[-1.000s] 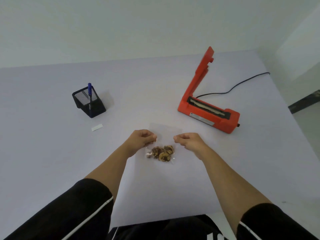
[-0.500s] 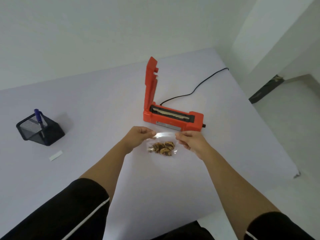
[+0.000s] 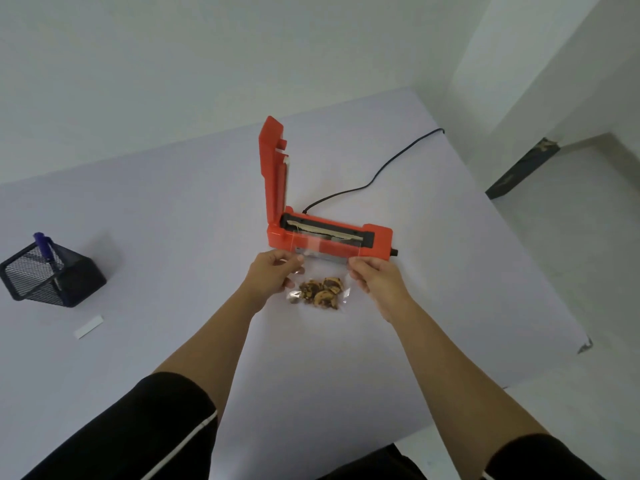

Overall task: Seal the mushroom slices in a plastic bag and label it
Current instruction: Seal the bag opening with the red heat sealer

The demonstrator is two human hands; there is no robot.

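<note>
A clear plastic bag (image 3: 325,249) with brown mushroom slices (image 3: 320,293) at its bottom lies between my hands. My left hand (image 3: 273,277) pinches the bag's left edge and my right hand (image 3: 375,282) pinches its right edge. The bag's open top lies over the sealing strip of the orange heat sealer (image 3: 329,233), whose lid stands upright. A small white label (image 3: 89,327) lies on the table at the left.
A black mesh pen holder (image 3: 48,275) with a blue pen (image 3: 43,244) stands at the left. The sealer's black cord (image 3: 377,169) runs to the table's far right corner. The table's right edge (image 3: 540,271) drops to the floor.
Both hands have carried the bag forward to the sealer; its top now lies on the sealing strip. My view has shifted closer to the sealer.
</note>
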